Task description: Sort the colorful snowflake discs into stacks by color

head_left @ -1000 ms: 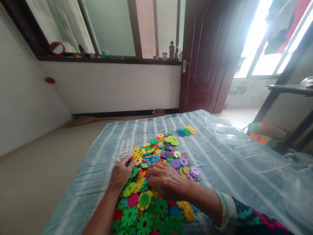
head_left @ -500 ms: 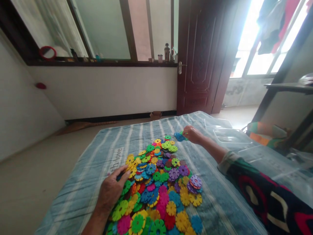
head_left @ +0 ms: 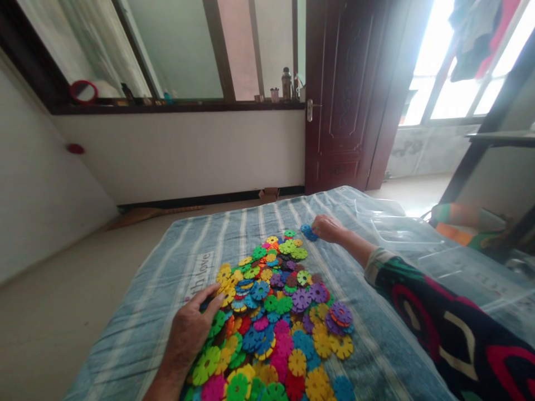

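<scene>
A heap of flat, notched plastic flower discs (head_left: 282,303) in many colours lies on the striped blue bedspread (head_left: 137,301). My left hand (head_left: 190,323) rests at the heap's left edge, thumb and fingers apart, its fingertips touching yellow discs (head_left: 225,281). Beyond the heap's far end, my right hand (head_left: 329,228) is low over the bedspread with its fingers drawn together. A few blue discs (head_left: 308,231) lie just left of its fingertips. What those fingers pinch is hidden from view.
Clear plastic containers (head_left: 407,231) stand along the bed's right side, beyond my right forearm. A dark red door (head_left: 345,100) and a window ledge (head_left: 188,106) holding small items are at the back. Orange-and-green fabric (head_left: 460,228) lies at the far right.
A green piece showing at my right fingertips has gone out of sight, while the blue discs stay beside them. My left hand keeps its place. The view has shifted slightly.
</scene>
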